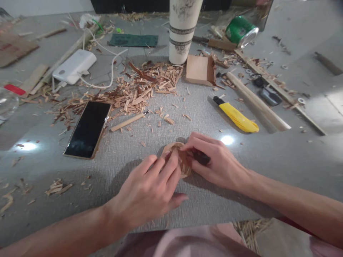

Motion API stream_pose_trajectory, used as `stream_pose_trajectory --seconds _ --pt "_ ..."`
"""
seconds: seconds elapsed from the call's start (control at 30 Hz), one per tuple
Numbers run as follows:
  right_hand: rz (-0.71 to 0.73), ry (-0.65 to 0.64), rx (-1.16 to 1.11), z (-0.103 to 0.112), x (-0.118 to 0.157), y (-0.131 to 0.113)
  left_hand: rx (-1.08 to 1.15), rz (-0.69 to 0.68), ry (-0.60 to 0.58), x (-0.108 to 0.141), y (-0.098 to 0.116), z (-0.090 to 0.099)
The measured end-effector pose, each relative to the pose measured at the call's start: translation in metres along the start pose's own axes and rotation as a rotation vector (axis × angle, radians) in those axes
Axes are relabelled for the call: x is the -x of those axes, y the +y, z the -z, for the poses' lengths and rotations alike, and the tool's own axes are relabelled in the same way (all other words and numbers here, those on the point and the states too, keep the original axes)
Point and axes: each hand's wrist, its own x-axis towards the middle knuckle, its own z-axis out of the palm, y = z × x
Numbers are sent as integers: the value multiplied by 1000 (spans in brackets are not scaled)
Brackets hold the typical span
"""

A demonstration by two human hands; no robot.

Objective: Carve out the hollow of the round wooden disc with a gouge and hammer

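Note:
A small round piece of carved wood [185, 172] lies on the table in front of me, partly covered by my fingers. My left hand [150, 189] comes over it from the left, its bent fingertips pressing on the wood and holding it down. My right hand [219, 162] is closed around a small tool with a black handle [202, 157]. The tool's working end is hidden behind the fingers, close to the wood's surface, so its exact kind does not show. The right thumb and forefinger meet at the piece's upper right.
Beyond my hands lie a thin wooden-handled tool [129, 121], a yellow utility knife [238, 117], a phone [88, 129] and heaped wood shavings [136, 96]. Further back are a paper cup [180, 39], a square wooden block [199, 69], a white power bank [75, 66] and a green can [239, 30].

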Motion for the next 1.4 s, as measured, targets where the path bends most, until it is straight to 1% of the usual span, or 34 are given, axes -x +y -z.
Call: stream_pose_trajectory --seconds 0.23,0.4,0.73,0.83,0.97,1.1,1.17,1.23,1.3,1.4 --pt "-29 -6 -1 0 2 -1 -11 22 5 0 3 -3" --pt "-9 -13 -23 1 2 1 -33 50 6 -1 3 -2" --pt "-45 17 3 0 -2 1 -8 7 -12 0 -5 -5" --pt "-57 20 12 2 -5 3 64 27 22 -2 -12 -5" --pt "-45 5 12 3 -7 4 219 108 35 -8 -19 -7" --pt "-42 -5 0 4 -6 4 270 125 32 -10 -23 -8" --pt "-49 -4 2 4 -6 4 296 106 -3 -9 -27 -5" --pt "-61 -5 6 4 -5 4 340 54 -84 -7 -34 2" --pt "-68 -8 8 4 -6 4 387 -31 -191 -5 -43 10" --pt "-60 -15 10 4 -6 4 390 -100 -264 -3 -53 19"
